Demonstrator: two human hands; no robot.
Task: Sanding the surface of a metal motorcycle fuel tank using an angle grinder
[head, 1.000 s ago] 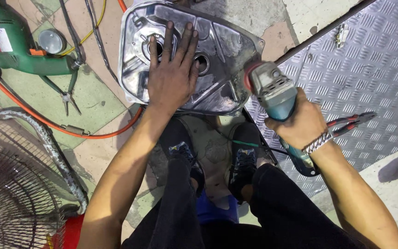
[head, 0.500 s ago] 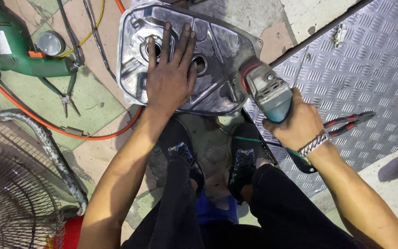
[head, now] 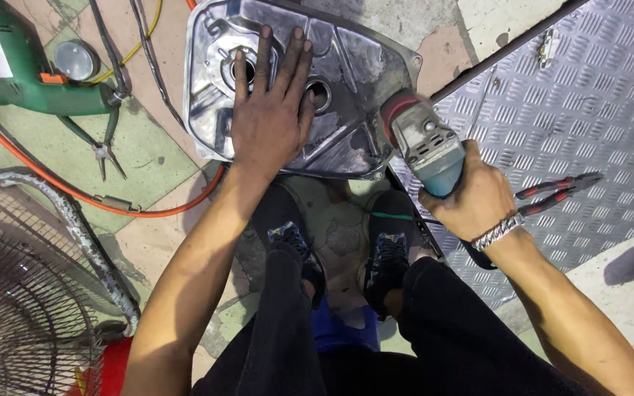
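Grinding is going on at the metal cover's (head: pixel 346 139) right edge — right hand (head: pixel 471 202) gripping the angle grinder (head: pixel 423 147), left hand (head: pixel 269 125) pressing flat and splayed on it — steadiness seeming needed next.

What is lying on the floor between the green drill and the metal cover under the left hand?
In the head view, dark cables and needle-nose pliers lie between the green drill and the metal cover under the left hand.
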